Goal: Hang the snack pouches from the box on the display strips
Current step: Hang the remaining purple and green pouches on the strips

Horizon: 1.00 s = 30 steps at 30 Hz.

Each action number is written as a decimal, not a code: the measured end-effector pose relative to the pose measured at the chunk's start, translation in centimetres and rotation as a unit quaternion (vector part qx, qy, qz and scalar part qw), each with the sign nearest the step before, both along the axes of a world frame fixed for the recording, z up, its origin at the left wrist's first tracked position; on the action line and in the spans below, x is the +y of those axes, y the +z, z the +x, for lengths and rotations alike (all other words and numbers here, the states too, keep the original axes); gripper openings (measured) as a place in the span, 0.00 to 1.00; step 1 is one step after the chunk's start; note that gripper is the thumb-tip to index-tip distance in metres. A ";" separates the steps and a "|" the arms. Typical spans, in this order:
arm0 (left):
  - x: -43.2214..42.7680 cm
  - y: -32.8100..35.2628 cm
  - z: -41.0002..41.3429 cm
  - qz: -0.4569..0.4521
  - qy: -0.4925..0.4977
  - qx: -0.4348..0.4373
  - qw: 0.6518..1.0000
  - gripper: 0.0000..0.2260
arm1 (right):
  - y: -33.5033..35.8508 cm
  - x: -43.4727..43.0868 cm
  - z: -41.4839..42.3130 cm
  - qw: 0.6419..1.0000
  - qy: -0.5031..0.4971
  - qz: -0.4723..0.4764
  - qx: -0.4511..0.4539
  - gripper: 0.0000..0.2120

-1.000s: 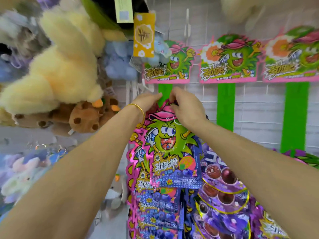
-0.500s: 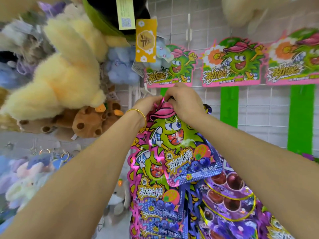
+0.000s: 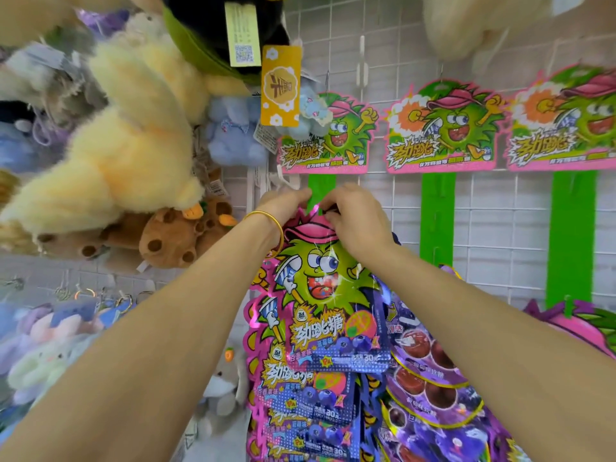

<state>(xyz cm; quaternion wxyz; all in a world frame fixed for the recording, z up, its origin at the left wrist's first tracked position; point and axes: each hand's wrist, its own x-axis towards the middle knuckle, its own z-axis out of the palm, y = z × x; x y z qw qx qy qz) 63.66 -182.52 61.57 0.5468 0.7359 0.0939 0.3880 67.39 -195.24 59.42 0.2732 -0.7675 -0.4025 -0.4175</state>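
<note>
The glossy foil snack pouch [image 3: 330, 295], printed with a green spiky cartoon face, sits high against the leftmost green plastic display strip [image 3: 320, 190], above matching pouches [image 3: 300, 411] already hung. The right hand [image 3: 358, 221] pinches its top edge with curled fingers; the left hand [image 3: 286, 203] meets the same edge at the strip, but whether its fingers pinch anything I cannot tell. The pouch looks light, thin and floppy, its film slick, so the stiffer sealed top header seems the place to hold; lower down it would likely buckle.
</note>
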 end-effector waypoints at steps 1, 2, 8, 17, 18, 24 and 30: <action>0.0 0.0 -0.1 0.018 0.001 0.001 1.000 0.12 | -0.1 -0.1 0.0 1.000 0.008 0.005 0.012 0.10; 0.0 0.0 -0.4 0.037 0.000 0.002 0.999 0.12 | -0.3 -0.1 -0.1 0.999 0.016 0.011 0.025 0.10; 0.1 -2.9 -2.1 0.191 0.037 -0.053 0.979 0.08 | -1.7 -0.5 -0.8 0.996 0.033 0.031 0.074 0.11; -0.2 -9.3 -4.8 0.401 0.185 -0.094 0.892 0.19 | -2.2 -2.7 -2.2 0.997 -0.024 0.006 0.070 0.20; -0.9 -10.1 -5.4 0.405 0.190 -0.117 0.887 0.20 | -2.6 -3.5 -2.7 0.998 -0.033 0.004 0.052 0.19; -8.7 -19.7 -9.8 0.367 0.122 -0.182 0.904 0.14 | -12.0 -12.0 -7.5 0.993 0.046 0.105 0.015 0.11; -16.7 -38.2 -13.7 0.357 -0.110 0.081 0.924 0.14 | -33.6 -23.0 -11.0 0.919 0.018 -0.020 0.392 0.10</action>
